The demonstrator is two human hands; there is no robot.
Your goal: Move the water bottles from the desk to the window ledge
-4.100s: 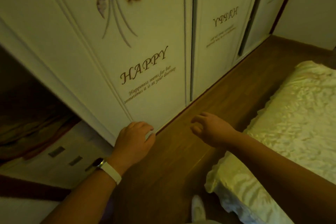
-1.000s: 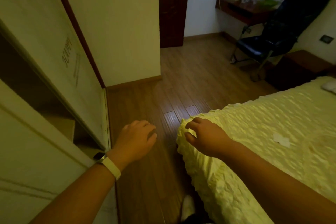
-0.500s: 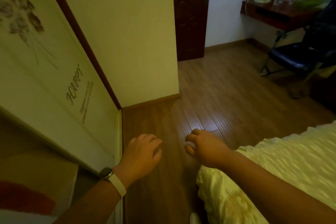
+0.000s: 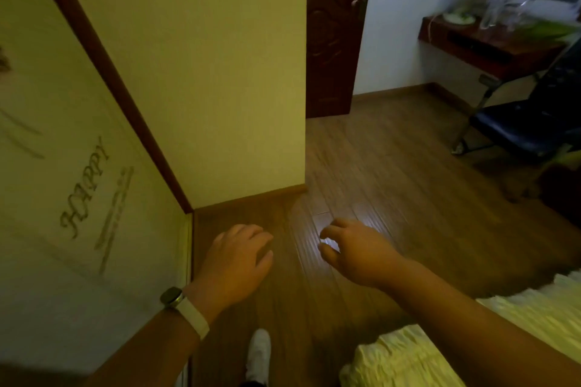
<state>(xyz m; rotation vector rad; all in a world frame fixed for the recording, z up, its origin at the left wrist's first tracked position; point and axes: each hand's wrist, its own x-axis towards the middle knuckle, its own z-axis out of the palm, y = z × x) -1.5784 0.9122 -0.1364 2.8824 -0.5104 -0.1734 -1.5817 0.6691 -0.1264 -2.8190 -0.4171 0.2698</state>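
Observation:
A dark red wooden desk stands at the far right under a window. Clear water bottles stand on it, blurred, so their number is unclear. The window ledge behind them is barely visible. My left hand, with a white watch band on the wrist, hangs empty over the wood floor with its fingers loosely curled. My right hand is beside it, also empty, fingers curled and apart. Both hands are far from the desk.
A white wardrobe door with "HAPPY" lettering runs along my left. A wall corner juts out ahead, with a dark door beyond. A black office chair stands before the desk. The bed is at lower right.
The view has swung from the wardrobe toward the desk and moved forward along the floor. The bed has slid to the lower right. Both hands stay empty in front of me.

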